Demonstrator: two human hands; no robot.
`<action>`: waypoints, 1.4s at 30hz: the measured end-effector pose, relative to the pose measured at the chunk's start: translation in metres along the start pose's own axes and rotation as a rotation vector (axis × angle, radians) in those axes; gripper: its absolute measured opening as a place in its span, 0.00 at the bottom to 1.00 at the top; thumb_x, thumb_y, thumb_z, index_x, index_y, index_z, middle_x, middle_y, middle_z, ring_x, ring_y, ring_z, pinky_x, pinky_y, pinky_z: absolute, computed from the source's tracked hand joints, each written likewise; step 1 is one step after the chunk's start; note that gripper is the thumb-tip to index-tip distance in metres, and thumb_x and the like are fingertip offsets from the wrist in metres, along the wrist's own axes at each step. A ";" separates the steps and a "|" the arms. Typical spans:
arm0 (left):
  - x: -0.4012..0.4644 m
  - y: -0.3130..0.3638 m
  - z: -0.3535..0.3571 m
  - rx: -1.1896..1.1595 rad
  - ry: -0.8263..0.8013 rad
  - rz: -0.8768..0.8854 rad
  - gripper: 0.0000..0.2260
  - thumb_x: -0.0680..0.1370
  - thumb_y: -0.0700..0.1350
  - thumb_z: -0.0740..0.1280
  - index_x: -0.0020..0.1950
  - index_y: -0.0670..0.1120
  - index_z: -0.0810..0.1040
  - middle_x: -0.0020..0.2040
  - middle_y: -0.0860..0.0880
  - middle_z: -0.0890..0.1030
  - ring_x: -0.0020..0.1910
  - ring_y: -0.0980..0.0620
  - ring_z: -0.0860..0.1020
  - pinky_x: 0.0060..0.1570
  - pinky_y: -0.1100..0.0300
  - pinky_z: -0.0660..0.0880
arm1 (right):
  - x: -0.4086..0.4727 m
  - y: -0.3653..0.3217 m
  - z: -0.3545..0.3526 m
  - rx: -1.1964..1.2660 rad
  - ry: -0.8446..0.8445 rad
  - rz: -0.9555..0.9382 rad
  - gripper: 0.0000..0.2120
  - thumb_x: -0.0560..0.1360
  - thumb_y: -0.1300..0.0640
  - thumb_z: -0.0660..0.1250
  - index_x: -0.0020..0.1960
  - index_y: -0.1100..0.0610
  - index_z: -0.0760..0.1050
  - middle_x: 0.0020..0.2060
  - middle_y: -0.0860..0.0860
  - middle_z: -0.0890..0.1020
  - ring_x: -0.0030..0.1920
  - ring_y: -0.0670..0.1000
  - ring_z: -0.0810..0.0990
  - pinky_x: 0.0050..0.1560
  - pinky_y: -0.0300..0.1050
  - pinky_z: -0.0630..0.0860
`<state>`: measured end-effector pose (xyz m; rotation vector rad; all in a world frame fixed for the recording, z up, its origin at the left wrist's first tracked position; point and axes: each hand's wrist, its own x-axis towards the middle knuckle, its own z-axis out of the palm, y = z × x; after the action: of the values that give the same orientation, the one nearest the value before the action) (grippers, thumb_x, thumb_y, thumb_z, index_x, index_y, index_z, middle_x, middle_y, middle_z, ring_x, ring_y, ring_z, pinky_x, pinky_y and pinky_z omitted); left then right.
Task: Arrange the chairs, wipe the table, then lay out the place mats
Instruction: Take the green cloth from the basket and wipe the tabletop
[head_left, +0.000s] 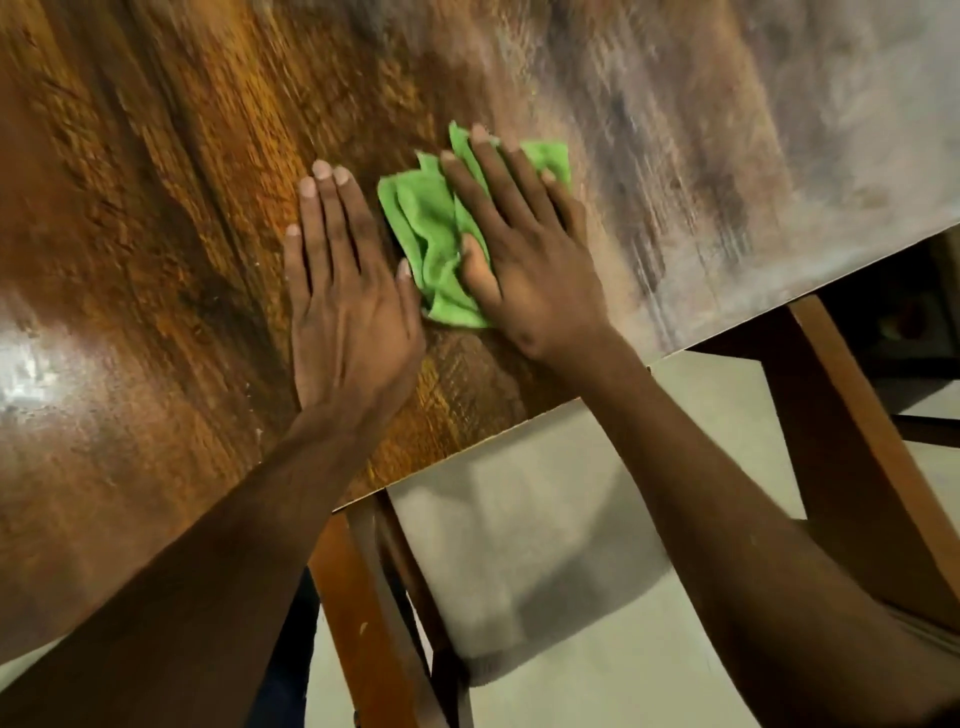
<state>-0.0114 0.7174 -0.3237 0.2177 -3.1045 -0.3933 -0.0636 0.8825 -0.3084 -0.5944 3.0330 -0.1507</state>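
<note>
Cloth (441, 244) under flat right hand (524, 265), left hand (348, 301) flat beside it, on table (156, 260).

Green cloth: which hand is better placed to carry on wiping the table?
Right. The right hand lies flat on the cloth, fingers spread over it. The left hand rests on bare table beside the cloth.

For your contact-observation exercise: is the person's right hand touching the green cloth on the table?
Touching. The head view shows the right hand lying flat on the green cloth, fingers spread across it, pressing it onto the table.
</note>
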 end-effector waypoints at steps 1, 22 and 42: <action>0.000 0.001 0.000 0.003 -0.013 0.004 0.31 0.88 0.52 0.50 0.86 0.39 0.43 0.87 0.40 0.47 0.87 0.45 0.46 0.85 0.45 0.50 | -0.020 0.006 -0.004 0.001 -0.025 0.011 0.30 0.87 0.45 0.52 0.87 0.47 0.52 0.87 0.49 0.52 0.87 0.51 0.49 0.84 0.56 0.52; 0.001 0.004 0.002 0.102 -0.047 0.011 0.30 0.88 0.52 0.45 0.86 0.40 0.40 0.87 0.41 0.43 0.87 0.45 0.42 0.84 0.43 0.50 | 0.183 -0.042 -0.001 0.009 -0.022 -0.067 0.32 0.84 0.40 0.46 0.87 0.47 0.52 0.87 0.51 0.52 0.86 0.54 0.50 0.84 0.56 0.49; 0.001 0.003 0.002 0.060 -0.048 0.013 0.31 0.87 0.53 0.45 0.87 0.40 0.42 0.87 0.41 0.44 0.87 0.46 0.43 0.85 0.45 0.49 | -0.080 0.073 -0.021 -0.017 -0.161 0.006 0.32 0.86 0.47 0.53 0.87 0.46 0.47 0.87 0.48 0.46 0.87 0.50 0.43 0.84 0.59 0.51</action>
<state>-0.0125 0.7205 -0.3245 0.1905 -3.1662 -0.3097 -0.0184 0.9819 -0.2930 -0.5694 2.8828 -0.0736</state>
